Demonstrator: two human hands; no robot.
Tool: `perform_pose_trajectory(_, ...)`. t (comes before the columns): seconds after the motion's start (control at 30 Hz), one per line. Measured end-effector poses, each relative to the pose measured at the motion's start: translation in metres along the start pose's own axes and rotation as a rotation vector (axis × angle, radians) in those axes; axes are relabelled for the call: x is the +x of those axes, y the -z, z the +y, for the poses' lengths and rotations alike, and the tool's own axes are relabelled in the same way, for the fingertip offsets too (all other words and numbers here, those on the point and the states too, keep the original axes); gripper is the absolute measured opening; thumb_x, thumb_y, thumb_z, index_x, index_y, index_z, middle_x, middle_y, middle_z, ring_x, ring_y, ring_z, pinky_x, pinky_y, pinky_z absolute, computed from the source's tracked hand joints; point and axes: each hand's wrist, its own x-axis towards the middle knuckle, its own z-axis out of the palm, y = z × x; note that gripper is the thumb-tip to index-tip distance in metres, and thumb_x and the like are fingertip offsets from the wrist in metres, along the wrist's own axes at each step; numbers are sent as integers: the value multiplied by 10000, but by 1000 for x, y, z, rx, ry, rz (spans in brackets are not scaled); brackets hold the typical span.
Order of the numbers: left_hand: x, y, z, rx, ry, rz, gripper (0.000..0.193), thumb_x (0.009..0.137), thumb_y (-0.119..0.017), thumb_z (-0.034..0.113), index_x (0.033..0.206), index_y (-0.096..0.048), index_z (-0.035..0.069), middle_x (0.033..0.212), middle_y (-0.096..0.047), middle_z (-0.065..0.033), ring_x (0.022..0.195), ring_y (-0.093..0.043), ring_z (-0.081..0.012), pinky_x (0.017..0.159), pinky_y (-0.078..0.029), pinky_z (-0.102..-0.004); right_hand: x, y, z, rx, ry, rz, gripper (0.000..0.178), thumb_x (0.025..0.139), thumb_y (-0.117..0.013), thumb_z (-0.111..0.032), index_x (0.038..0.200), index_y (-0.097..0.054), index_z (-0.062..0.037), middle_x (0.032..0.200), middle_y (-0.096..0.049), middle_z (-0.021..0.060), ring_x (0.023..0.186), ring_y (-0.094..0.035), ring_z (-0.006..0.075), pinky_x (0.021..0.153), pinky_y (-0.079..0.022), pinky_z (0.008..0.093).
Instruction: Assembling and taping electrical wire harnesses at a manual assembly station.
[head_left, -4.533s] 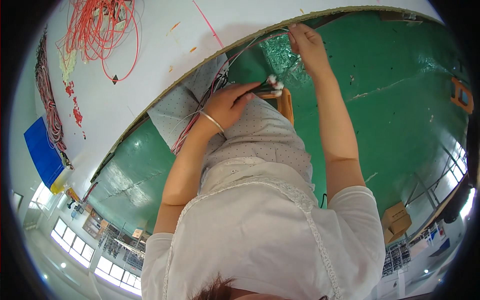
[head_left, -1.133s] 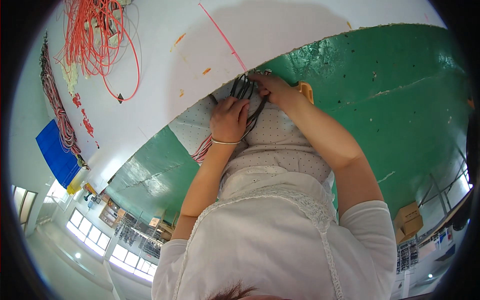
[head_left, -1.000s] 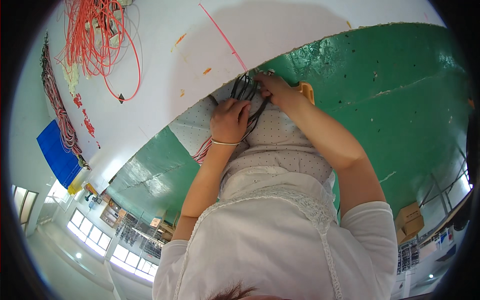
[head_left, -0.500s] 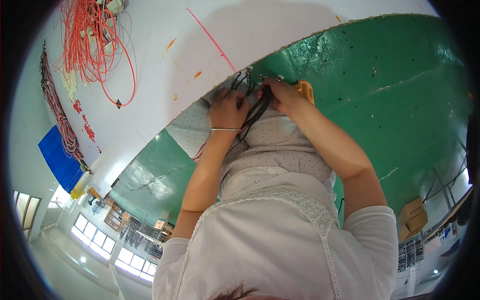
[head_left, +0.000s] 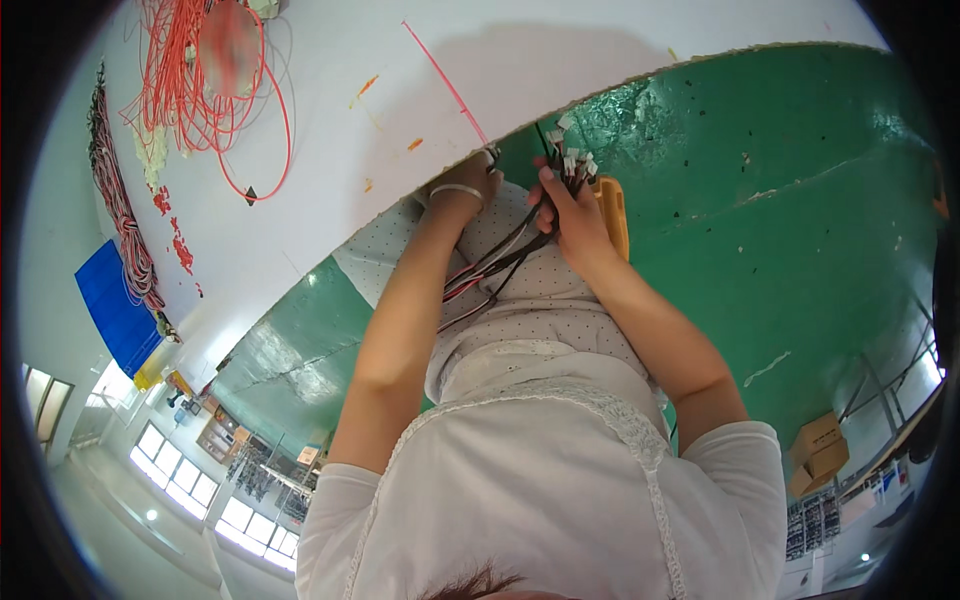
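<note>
My right hand is closed around a bundle of thin black, red and white wires over my lap. At the bundle's upper end, several small white plug connectors stick up past my fingers. The wires trail down and left across my dotted grey clothing. My left hand, with a silvery bracelet at its wrist, is at the table edge beside the wires. Its fingers are mostly hidden, so I cannot see whether they hold anything.
The white tabletop carries a tangle of red-orange wires and a long tied bundle of wires. A blue panel is at the left. Right of my hand is a yellow-orange object, above the green floor. Cardboard boxes stand farther right.
My left hand has moved up to the table edge, away from the wires. In my right hand the bundle now points upward, with its white connectors showing above the fingers.
</note>
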Motion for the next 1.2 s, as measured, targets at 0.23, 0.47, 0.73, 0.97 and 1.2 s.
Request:
perform_pose_trajectory(0.23, -72, 40, 46, -1579, 58, -114, 299, 1042, -486, 247, 1207, -549, 6, 1163, -689, -188, 1051, -681, -259, 932, -523, -368, -63, -2, -10, -334, 282, -72, 203, 1036, -528, -180, 1175, -547, -34, 795, -605, 43, 585, -504, 66, 499, -416, 219)
perform_pose_trajectory(0.47, -143, 73, 66, -2041, -205, 158, 278, 1045, -497, 211, 1229, -540, 7, 1182, -674, -189, 1095, -652, -238, 992, -500, -375, -116, -9, -13, -514, 324, -226, 156, 1015, -557, -119, 1134, -566, -18, 793, -635, 50, 583, -522, 60, 508, -412, 202)
perform_pose_trajectory(0.73, -211, 57, 78, -1765, -230, 664, 202, 1005, -602, 163, 1149, -614, 21, 1003, -723, -98, 891, -687, -131, 711, -555, -268, -152, -28, -2, -615, 553, -162, 210, 1012, -589, -159, 1047, -685, 24, 776, -647, 19, 551, -517, 54, 480, -401, 230)
perform_pose_trajectory(0.97, -281, 50, 70, -1365, -164, 1159, 244, 906, -721, 125, 1129, -699, 26, 748, -656, -48, 635, -561, -82, 562, -450, -245, -189, -73, -14, -519, 688, -311, 225, 1013, -584, -157, 1146, -644, 14, 838, -643, 41, 576, -508, 53, 478, -434, 228)
perform_pose_trajectory(1.2, -330, 42, 69, -526, -31, 1639, 375, 832, -739, 73, 1205, -720, 112, 694, -611, -39, 555, -566, -160, 486, -451, -298, -231, -123, 1, -583, 764, -632, 213, 1010, -598, -192, 1084, -682, -11, 714, -568, -30, 538, -461, 28, 447, -361, 207)
